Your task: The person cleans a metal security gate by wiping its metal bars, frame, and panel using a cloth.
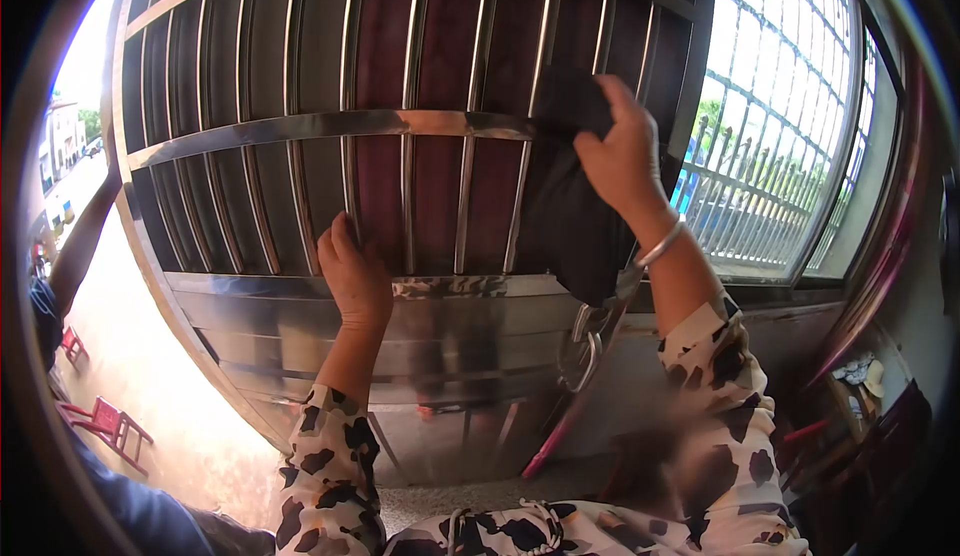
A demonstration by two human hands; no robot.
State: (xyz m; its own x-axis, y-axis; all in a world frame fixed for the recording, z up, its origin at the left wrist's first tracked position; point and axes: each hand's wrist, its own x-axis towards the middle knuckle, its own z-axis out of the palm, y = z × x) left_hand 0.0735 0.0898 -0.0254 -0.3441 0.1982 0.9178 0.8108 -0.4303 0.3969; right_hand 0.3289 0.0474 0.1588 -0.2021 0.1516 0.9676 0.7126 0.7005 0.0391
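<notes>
Right hand (622,151) pinching dark cloth (575,226) at barred door (470,321); left hand (355,271) at bar (349,171), grip unclear.

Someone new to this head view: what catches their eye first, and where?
Probably the large, shiny silver metal barred gate filling the middle. Next, the right hand holding a limp black cloth before the gate's right-hand bars, the left hand lower, left of centre. A bright barred window glares at upper right.
</notes>
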